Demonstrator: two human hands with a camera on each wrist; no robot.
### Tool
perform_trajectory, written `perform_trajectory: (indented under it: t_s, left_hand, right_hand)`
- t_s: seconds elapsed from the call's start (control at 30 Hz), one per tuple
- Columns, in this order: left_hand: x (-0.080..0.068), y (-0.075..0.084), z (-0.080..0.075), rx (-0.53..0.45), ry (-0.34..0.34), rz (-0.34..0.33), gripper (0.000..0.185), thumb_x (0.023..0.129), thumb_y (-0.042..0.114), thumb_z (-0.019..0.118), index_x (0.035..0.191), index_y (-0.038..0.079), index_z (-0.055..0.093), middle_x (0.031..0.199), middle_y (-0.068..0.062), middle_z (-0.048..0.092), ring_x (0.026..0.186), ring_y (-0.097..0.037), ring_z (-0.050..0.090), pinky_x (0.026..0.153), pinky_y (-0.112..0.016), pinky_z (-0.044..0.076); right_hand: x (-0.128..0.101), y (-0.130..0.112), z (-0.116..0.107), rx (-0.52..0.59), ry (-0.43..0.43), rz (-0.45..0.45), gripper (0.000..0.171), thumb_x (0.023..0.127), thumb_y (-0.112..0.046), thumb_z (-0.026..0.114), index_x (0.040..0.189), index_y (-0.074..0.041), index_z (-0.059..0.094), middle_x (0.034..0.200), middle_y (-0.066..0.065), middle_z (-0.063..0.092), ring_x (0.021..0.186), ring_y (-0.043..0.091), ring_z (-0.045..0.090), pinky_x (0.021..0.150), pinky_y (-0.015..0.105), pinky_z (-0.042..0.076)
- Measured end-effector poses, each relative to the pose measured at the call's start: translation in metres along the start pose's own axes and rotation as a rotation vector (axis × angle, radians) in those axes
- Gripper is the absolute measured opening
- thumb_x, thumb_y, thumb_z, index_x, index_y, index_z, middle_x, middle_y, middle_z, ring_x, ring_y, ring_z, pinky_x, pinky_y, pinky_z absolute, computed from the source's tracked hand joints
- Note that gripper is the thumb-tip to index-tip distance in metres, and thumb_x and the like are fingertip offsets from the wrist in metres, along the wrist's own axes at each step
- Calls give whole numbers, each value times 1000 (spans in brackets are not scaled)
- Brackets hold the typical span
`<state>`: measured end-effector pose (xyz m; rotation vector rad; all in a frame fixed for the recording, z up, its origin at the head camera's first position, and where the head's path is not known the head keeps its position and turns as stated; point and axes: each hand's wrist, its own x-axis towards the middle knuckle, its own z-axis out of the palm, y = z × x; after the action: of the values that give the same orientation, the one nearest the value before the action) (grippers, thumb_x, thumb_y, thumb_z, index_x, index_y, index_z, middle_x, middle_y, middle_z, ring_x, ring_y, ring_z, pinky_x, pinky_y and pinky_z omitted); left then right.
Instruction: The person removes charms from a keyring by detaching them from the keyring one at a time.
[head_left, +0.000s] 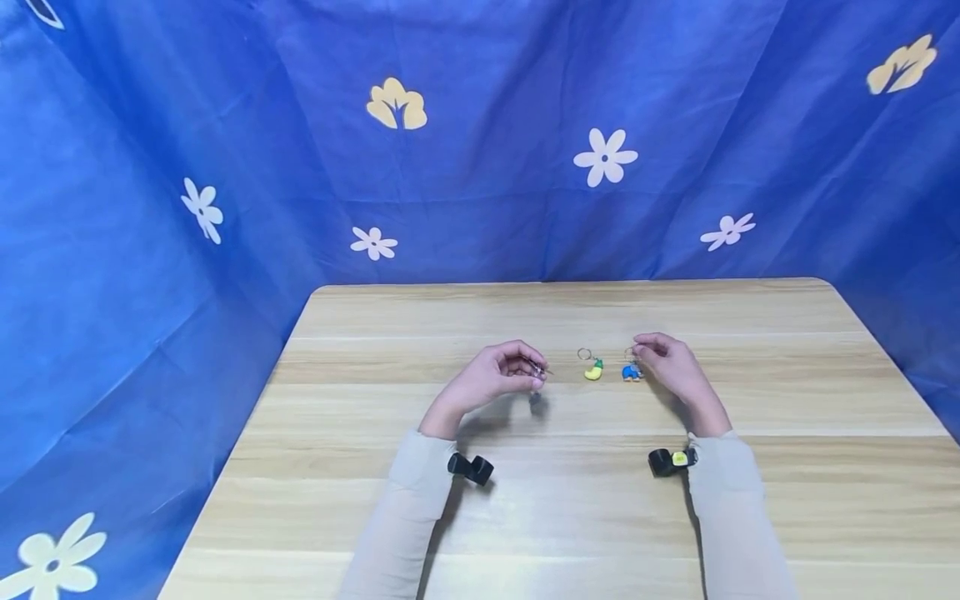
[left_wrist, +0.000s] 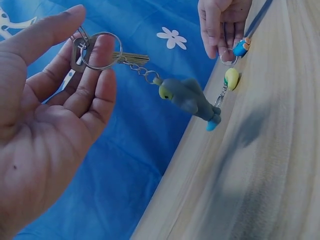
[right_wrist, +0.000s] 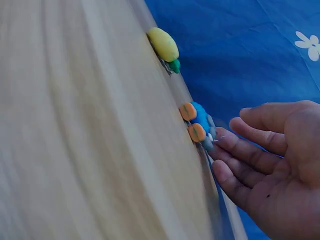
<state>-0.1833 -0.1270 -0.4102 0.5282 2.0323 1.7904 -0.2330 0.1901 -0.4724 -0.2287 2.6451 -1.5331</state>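
Observation:
Above the table, my left hand (head_left: 498,375) holds a keychain between thumb and fingers. In the left wrist view its metal split ring (left_wrist: 84,59) lies against the fingers, with a key (left_wrist: 135,58) beside it. From a short chain hangs a grey figure charm (left_wrist: 185,97) with a yellow-green face and a light-blue tip. My right hand (head_left: 675,367) is at the ring of a second keychain, whose blue charm (head_left: 632,373) has orange feet (right_wrist: 197,132). Its thumb stands apart from the lightly bent fingers (right_wrist: 250,152). Between the hands lies a yellow charm (head_left: 593,372) with a green top and a ring.
The wooden table (head_left: 570,517) has a light grain and rounded far corners. Behind it and to both sides hangs a blue cloth (head_left: 495,150) with white and yellow flower prints. A black wrist camera (head_left: 472,470) sits on the left sleeve, another (head_left: 663,462) on the right.

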Motion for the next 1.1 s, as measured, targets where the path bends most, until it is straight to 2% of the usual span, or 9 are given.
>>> perform_trajectory:
  t_s: [0.1,0.27,0.37,0.47,0.53,0.63,0.83,0.93,1.1]
  left_hand:
    - [0,1,0,2,-3,13,32,83,3,71,113,-1,60,103,-6,68,90,-12,63,83,-23,54]
    - [0,3,0,-3,-11,25,32,84,2,70,113,-3,60,101,-4,68,89,-11,63,80,-22,54]
    - [0,4,-1,3,-10,30,31,84,2,69,113,-3,60,101,-4,68,89,-11,64,80,-22,54]
    - [-1,5,-1,10,-7,32,31,84,3,69,113,-3,60,102,-5,68,89,-11,63,81,-23,54]
    - [-1,6,-1,16,-5,38,31,84,3,69,113,-3,61,102,-5,68,89,-11,63,80,-22,54]
    - [-1,7,-1,17,-6,48,31,84,3,69,113,-3,60,101,-4,68,89,-10,63,80,-22,54]
    - [-1,10,-1,13,-6,59,31,84,2,68,114,-4,60,103,-7,68,89,-10,64,82,-22,54]
    - [-1,10,0,11,-1,51,33,84,2,69,115,-4,60,103,-8,68,90,-10,64,82,-23,55]
    - [-1,11,1,2,10,51,35,84,0,69,117,-5,58,106,-14,66,90,-8,65,83,-22,54]
  right_hand:
    - [-3,-2,-5,7,8,15,38,101,-16,48,131,6,51,126,27,59,118,39,54,104,47,43]
    - [-8,-11,-8,31,28,23,41,101,-22,48,133,4,51,131,25,56,120,32,54,95,18,44]
    - [-11,-19,-8,55,48,-22,41,101,-25,49,132,3,52,132,22,56,114,13,57,88,5,41]
    - [-13,-30,-6,94,37,-82,42,101,-27,48,131,2,52,133,21,56,107,-5,53,89,2,38]
    - [-14,-37,-4,149,1,-115,43,101,-28,48,132,3,51,133,22,55,105,-9,51,91,4,39]
    - [-17,-48,2,238,-98,-129,43,102,-26,47,133,4,47,135,24,52,108,-3,55,95,12,44]
    - [-20,-61,27,301,-320,-194,43,101,-20,48,134,7,42,134,30,51,120,33,57,103,44,46]
    - [-19,-63,39,318,-420,-204,46,101,-21,48,135,8,40,134,31,51,122,45,52,103,45,45]
    - [-21,-64,55,379,-569,-189,50,101,-22,48,139,8,34,137,29,47,127,46,48,106,43,43]
